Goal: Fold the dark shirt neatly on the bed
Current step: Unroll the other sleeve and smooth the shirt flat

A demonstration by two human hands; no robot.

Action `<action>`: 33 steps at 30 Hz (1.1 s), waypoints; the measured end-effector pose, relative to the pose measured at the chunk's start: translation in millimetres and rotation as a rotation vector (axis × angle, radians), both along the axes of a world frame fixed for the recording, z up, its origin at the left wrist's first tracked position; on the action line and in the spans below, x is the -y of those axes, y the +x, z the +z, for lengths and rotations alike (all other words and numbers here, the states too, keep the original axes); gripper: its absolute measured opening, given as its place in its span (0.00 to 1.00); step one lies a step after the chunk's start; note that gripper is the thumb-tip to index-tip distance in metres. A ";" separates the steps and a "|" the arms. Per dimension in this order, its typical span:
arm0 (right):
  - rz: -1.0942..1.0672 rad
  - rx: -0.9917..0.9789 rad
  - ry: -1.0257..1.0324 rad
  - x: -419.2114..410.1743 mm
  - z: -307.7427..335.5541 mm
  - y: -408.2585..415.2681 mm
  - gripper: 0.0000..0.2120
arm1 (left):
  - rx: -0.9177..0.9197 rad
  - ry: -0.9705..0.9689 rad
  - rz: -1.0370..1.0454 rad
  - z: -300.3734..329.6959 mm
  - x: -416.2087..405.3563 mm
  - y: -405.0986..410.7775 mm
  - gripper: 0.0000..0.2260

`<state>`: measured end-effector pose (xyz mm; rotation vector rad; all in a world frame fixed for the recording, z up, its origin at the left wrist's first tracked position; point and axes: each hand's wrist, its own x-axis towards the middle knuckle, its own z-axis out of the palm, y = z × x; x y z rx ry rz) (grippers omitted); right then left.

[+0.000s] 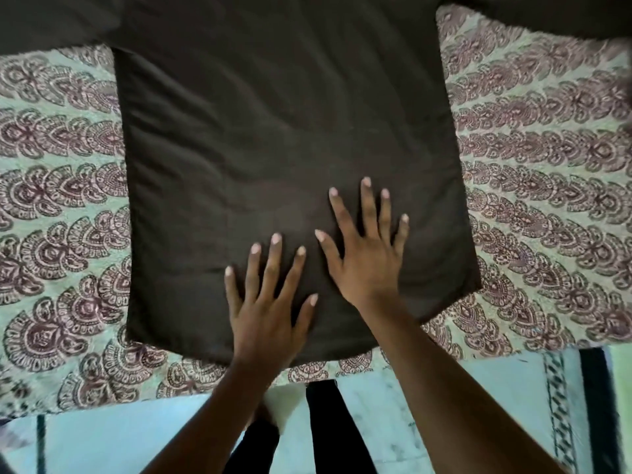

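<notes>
Both forearms reach up from the bottom of my view, over a pale tiled floor (pixel 113 436) and a pair of dark trouser legs (pixel 328 422) that sit between and beneath the wrists. From here I see my left hand (pixel 270 302) lying palm down on the dark shirt (pixel 280 138), fingers straight and spread, gripping nothing. My right hand (pixel 369 254) does the same just beside it and a little farther from me, its thumb close to the left hand's fingertips; it too is flat and released, pressing the cloth rather than holding it. The shirt is spread flat on the bed, its hem just behind my wrists and its body running away ahead of my fingers, with sleeves stretching out to either side at the far end. A patterned bedspread (pixel 61 206) in green and maroon shows outward of both hands, left and right of the shirt. Faint creases run through the fabric beyond my fingertips.
</notes>
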<state>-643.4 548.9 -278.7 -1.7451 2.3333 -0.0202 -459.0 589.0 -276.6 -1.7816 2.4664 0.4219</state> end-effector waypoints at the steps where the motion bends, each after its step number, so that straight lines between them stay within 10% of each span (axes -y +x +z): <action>1: -0.034 -0.035 0.003 -26.2 1.3 -4.7 0.32 | 0.015 0.003 0.028 0.9 -17.6 10.7 0.32; 8: -0.221 -0.056 0.052 -120.1 10.4 -35.9 0.35 | -0.083 0.074 0.460 17.4 -50.9 53.6 0.34; 15: 0.093 0.031 -0.061 -54.1 13.4 -27.2 0.32 | -0.015 -0.020 0.257 0.8 26.5 73.8 0.34; 26: -0.628 0.046 0.011 -72.8 13.6 -42.8 0.41 | -0.112 0.054 0.298 18.3 -26.5 121.8 0.37; 33: -0.189 0.003 0.009 -96.9 5.8 36.7 0.39 | -0.010 0.022 0.068 7.1 17.2 130.3 0.39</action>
